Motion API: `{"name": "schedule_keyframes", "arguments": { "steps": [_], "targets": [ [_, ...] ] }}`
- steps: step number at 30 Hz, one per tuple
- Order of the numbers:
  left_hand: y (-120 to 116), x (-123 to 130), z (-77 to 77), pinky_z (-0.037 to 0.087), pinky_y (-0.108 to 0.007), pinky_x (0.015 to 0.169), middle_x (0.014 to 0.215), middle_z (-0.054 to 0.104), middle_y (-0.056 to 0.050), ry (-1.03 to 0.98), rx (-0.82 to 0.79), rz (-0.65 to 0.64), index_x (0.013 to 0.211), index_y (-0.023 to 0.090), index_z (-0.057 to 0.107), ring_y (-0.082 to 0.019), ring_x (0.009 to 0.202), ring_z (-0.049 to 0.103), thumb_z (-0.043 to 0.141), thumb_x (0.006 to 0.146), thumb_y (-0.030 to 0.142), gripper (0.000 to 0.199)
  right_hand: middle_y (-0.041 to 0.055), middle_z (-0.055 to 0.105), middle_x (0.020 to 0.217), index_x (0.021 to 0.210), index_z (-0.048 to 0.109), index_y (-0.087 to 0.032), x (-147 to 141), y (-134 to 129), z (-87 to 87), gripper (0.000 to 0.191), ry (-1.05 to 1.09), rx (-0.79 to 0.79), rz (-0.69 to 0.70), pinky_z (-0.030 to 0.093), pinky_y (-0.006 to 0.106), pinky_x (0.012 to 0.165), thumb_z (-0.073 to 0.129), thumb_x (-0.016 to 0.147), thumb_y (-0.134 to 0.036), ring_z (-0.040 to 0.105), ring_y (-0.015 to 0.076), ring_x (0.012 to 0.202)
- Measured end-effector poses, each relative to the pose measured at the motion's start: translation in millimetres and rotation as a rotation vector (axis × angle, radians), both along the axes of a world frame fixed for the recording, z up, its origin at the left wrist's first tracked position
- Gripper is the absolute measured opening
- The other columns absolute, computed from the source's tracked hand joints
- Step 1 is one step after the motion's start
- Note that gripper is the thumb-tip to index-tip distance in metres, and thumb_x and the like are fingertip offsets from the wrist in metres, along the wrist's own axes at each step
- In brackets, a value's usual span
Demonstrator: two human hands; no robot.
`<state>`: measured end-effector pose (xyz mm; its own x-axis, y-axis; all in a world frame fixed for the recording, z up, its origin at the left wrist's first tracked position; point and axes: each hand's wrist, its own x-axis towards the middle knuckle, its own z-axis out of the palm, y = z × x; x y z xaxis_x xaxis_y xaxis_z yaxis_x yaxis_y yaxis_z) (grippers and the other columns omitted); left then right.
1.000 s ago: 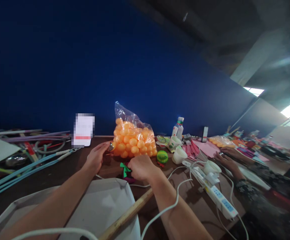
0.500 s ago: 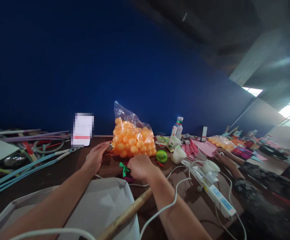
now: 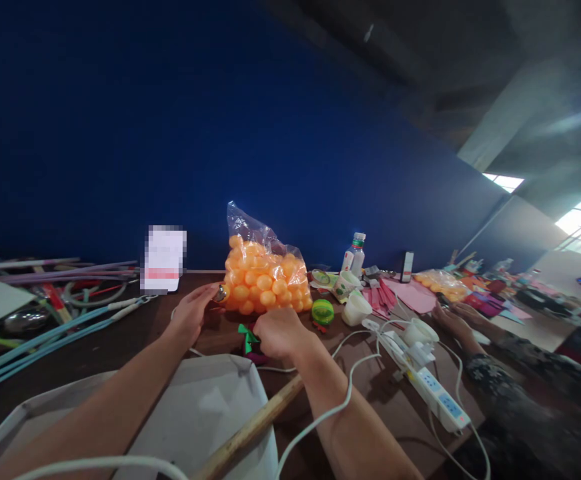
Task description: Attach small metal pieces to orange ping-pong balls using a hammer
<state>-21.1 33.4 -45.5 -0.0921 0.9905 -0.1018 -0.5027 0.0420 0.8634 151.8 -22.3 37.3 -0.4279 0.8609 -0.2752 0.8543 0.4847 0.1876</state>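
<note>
My left hand (image 3: 195, 310) is closed, with a small shiny silver ball (image 3: 221, 292) at its fingertips, just beside a clear plastic bag of orange balls (image 3: 265, 283). My right hand (image 3: 281, 333) is curled, its knuckles toward the bag and its fingertips turned down out of sight. Against those fingers lies a green ribbon-like piece (image 3: 247, 337), with something dark purple below it. What the right fingers grip is hidden. A green striped ball (image 3: 323, 311) rests a little to the right of that hand.
A pale tray (image 3: 210, 393) and a wooden stick (image 3: 257, 427) lie under my forearms. White cables run to a power strip (image 3: 443, 400). White cups (image 3: 356, 309) and a bottle (image 3: 353, 255) stand to the right. Blue rods (image 3: 60, 340) lie left. A co-worker's hands (image 3: 457, 327) work at far right.
My two hands keep nearly the same place and grip. The co-worker's hands at the right have shifted slightly.
</note>
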Motion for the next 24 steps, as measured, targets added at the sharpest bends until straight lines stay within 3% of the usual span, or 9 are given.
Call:
{"name": "schedule_keyframes", "arguments": {
  "steps": [8, 15, 24],
  "targets": [
    [0.3, -0.4, 0.6, 0.053, -0.027, 0.054, 0.085, 0.073, -0.006, -0.005, -0.019, -0.003, 0.091, 0.014, 0.073, -0.017, 0.066, 0.067, 0.076, 0.065, 0.032, 0.031, 0.0087, 0.073, 0.092, 0.093, 0.072, -0.021, 4.5, -0.4, -1.2, 0.023, 0.025, 0.018, 0.048, 0.048, 0.031, 0.068, 0.054, 0.078, -0.022, 0.068, 0.0269, 0.09],
    [-1.3, -1.2, 2.1, 0.053, -0.026, 0.051, 0.079, 0.072, -0.005, 0.002, -0.037, -0.007, 0.092, 0.013, 0.071, -0.015, 0.059, 0.065, 0.074, 0.069, 0.029, 0.028, 0.0065, 0.072, 0.094, 0.093, 0.07, -0.022, 6.5, -2.1, 5.4, 0.024, 0.158, 0.057, -0.03, 0.044, 0.028, 0.069, 0.048, 0.082, -0.022, 0.066, 0.0228, 0.086],
    [-0.3, -0.6, 2.0, 0.053, -0.026, 0.053, 0.08, 0.073, -0.006, 0.005, -0.037, 0.014, 0.089, 0.014, 0.072, -0.017, 0.063, 0.066, 0.072, 0.07, 0.027, 0.023, 0.0025, 0.071, 0.089, 0.089, 0.066, -0.024, 9.7, -0.1, 2.6, 0.021, 0.27, 0.091, -0.054, 0.034, 0.026, 0.059, 0.046, 0.084, -0.025, 0.062, 0.0185, 0.078]
  ]
}}
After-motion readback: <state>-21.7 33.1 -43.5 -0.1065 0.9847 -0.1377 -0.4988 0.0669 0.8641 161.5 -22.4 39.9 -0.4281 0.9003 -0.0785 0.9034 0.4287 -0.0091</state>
